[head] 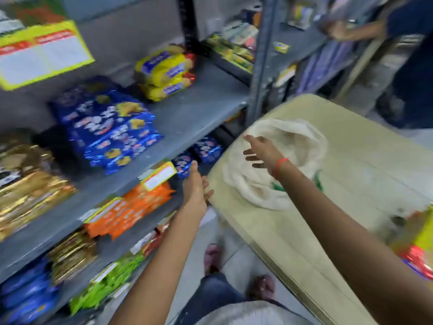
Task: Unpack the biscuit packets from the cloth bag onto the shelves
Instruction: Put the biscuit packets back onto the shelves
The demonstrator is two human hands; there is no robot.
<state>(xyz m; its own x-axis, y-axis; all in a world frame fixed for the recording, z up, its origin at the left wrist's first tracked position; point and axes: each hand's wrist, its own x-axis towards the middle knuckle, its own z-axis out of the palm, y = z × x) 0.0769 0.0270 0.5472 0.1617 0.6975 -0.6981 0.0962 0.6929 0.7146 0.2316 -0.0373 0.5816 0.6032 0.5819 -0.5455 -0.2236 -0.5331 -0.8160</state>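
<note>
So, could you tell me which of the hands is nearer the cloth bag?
Right. The right hand is spread over the cloth bag; the left hand is off to the bag's left, at a blue packet in the shelves.

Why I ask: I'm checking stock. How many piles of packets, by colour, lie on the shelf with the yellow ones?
Yellow pile: 1
Blue pile: 1
Gold pile: 1
Total: 3
The packets within each pile are too blurred to count one by one.
</note>
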